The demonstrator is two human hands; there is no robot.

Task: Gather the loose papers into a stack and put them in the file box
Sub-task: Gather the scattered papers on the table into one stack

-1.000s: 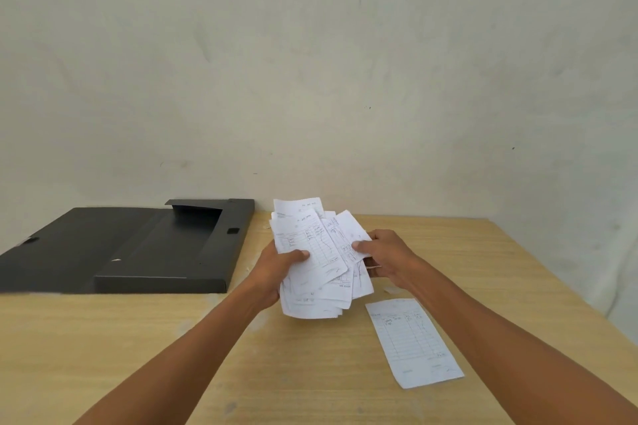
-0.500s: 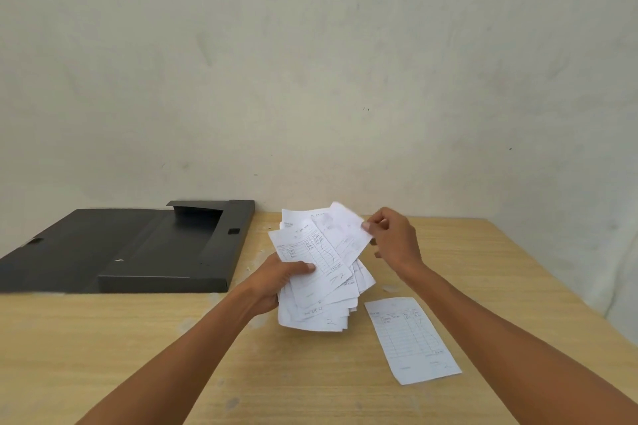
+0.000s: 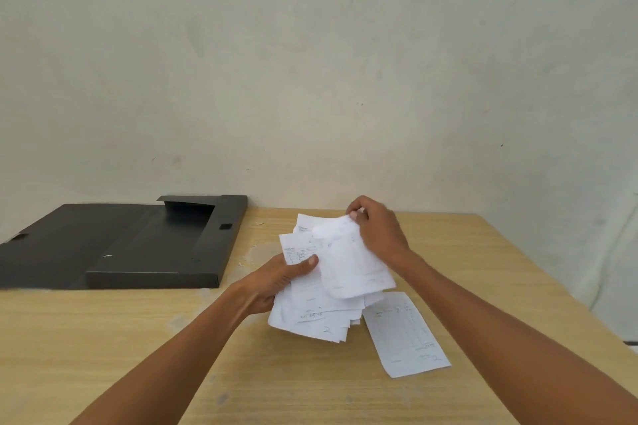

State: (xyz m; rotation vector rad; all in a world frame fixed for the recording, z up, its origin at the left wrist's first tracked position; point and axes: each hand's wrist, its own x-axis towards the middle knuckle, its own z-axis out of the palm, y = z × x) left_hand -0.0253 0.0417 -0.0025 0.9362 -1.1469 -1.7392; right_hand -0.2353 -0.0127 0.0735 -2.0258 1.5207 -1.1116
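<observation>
The uneven stack of papers is gripped by the left hand above the wooden table. The right hand pinches the top sheet. Right of the stack lies one loose sheet; left of it, with bare table between, the open file box.

Both forearms are bare to the bottom edge of the view, with no sleeve in sight. The left hand and right hand are ungloved, their short, pale thumbnails plain to see.
</observation>
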